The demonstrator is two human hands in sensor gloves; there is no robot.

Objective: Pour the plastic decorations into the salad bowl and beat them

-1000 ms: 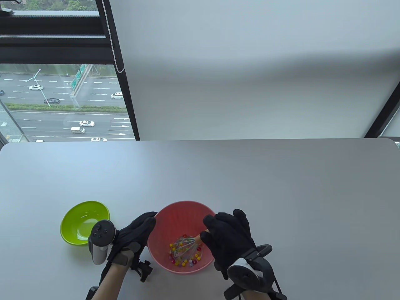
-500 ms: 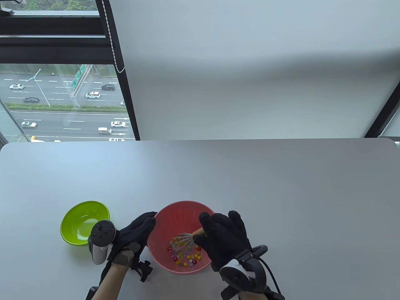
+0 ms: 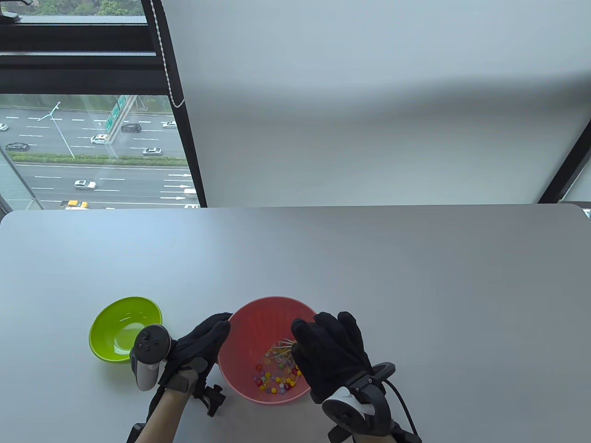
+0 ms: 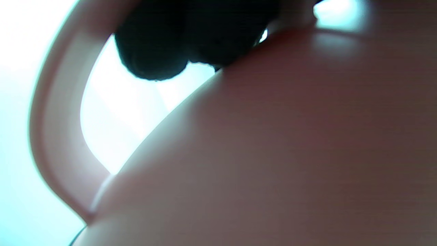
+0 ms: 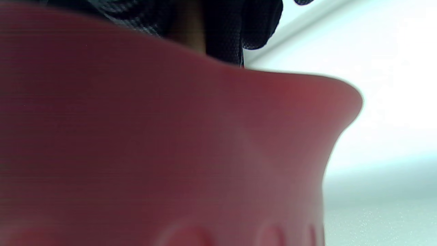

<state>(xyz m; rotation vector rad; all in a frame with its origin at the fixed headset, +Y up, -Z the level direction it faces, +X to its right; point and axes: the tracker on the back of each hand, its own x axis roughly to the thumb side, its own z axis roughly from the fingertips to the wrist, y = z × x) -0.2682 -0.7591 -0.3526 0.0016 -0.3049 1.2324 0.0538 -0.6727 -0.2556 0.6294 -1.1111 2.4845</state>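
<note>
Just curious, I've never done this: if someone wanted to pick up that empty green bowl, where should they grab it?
Probably by the rim of the green bowl, from above: it sits upright with its mouth open, and its wall flares outward, so fingers can pinch the edge.

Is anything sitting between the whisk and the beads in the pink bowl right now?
Nothing visible. The whisk, gripped by the right hand, reaches straight into the pink bowl over the plastic decorations. The left hand holds the bowl's outer rim, clear of the inside.
</note>
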